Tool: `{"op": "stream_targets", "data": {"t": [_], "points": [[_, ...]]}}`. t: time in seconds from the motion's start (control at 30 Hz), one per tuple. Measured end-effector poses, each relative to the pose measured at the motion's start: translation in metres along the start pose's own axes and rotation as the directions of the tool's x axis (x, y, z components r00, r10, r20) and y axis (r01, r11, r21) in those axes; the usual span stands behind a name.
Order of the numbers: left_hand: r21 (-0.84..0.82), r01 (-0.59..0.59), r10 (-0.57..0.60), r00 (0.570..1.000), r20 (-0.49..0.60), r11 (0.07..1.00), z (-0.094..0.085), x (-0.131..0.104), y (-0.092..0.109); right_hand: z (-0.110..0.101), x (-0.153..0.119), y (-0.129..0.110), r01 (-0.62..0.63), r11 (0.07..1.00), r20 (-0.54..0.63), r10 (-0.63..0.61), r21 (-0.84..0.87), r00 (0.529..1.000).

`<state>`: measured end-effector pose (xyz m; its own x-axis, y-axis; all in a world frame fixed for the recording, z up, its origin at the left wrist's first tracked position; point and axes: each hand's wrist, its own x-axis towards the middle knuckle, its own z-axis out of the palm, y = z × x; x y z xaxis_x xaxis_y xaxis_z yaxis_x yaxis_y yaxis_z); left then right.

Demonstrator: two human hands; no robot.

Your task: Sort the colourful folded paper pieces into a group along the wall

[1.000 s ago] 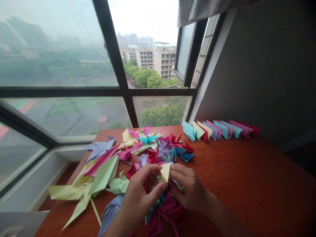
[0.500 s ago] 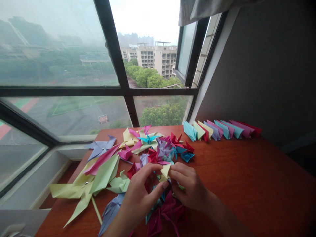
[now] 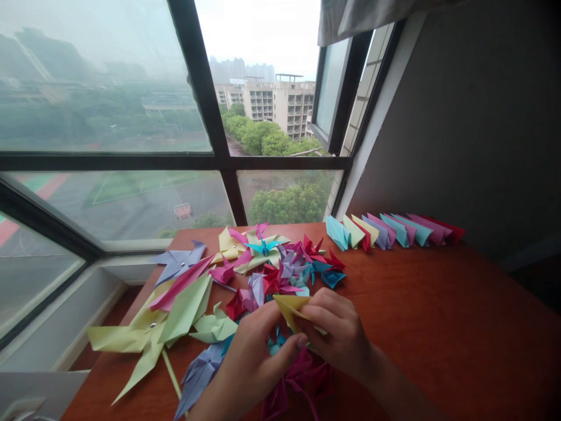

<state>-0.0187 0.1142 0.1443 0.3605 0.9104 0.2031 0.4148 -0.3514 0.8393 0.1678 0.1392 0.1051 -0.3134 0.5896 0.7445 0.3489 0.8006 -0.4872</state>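
Note:
A small folded piece of yellow paper (image 3: pixel 290 309) is held up between my two hands, low in the middle of the view. My right hand (image 3: pixel 337 330) pinches its right side with bent fingers. On the other side, my left hand (image 3: pixel 258 351) curls round the paper's left and lower part, its thumb pointing right towards the right fingers. Some left fingertips are hidden behind the paper. Below and behind the hands lie magenta folded papers (image 3: pixel 302 380), partly covered by them.
Colourful paper cranes (image 3: pixel 293 263) lie piled beyond my hands. A yellow pinwheel (image 3: pixel 144 336) and a lavender pinwheel (image 3: pixel 182 263) are at the left. Folded papers (image 3: pixel 394 230) stand in a row at the back right of the brown table (image 3: pixel 429 316), below a window.
The yellow paper has turned and now shows a wider, pointed face tipped to the left. Both hands have shifted their fingers around it, and the left hand sits slightly lower.

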Motion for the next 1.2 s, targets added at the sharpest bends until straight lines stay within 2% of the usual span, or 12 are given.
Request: {"op": "stream_targets", "data": {"t": [0.13, 0.23, 0.3, 0.4, 0.53, 0.8, 0.9, 1.03, 1.2], "points": [[-0.088, 0.046, -0.049, 0.998, -0.035, 0.995, -0.001, 0.002, -0.003, -0.001, 0.001, -0.001, -0.008, 1.0, 0.006, 0.008, 0.012, 1.0], [-0.242, 0.109, -0.131, 0.989, -0.073, 0.964, -0.004, 0.003, -0.007, -0.003, 0.002, 0.002, -0.006, 1.0, -0.001, 0.006, -0.001, 1.0], [-0.358, 0.181, -0.235, 0.965, -0.115, 0.916, -0.007, 0.003, -0.009, -0.005, 0.003, 0.004, -0.012, 1.0, -0.017, 0.012, -0.01, 1.0], [-0.476, 0.274, -0.391, 0.905, -0.166, 0.836, -0.01, 0.004, -0.008, -0.007, 0.005, 0.006, -0.024, 1.0, -0.06, 0.024, -0.002, 0.998], [-0.518, 0.339, -0.48, 0.862, -0.163, 0.785, -0.012, 0.004, -0.005, -0.008, 0.006, 0.008, -0.026, 1.0, -0.081, 0.025, -0.012, 0.996], [-0.51, 0.361, -0.507, 0.842, -0.181, 0.781, -0.01, 0.006, -0.013, -0.013, 0.007, 0.014, -0.052, 0.997, -0.038, 0.05, -0.051, 0.998], [-0.509, 0.351, -0.494, 0.851, -0.177, 0.786, -0.009, 0.005, -0.017, -0.013, 0.007, 0.015, -0.056, 0.997, -0.038, 0.055, -0.048, 0.998], [-0.51, 0.348, -0.501, 0.843, -0.196, 0.787, -0.01, 0.003, -0.014, -0.013, 0.008, 0.015, -0.066, 0.997, -0.054, 0.065, -0.029, 0.996], [-0.518, 0.286, -0.429, 0.885, -0.18, 0.806, -0.01, 0.004, -0.003, -0.022, 0.013, 0.019, -0.105, 0.994, -0.106, 0.102, -0.024, 0.989]]}}
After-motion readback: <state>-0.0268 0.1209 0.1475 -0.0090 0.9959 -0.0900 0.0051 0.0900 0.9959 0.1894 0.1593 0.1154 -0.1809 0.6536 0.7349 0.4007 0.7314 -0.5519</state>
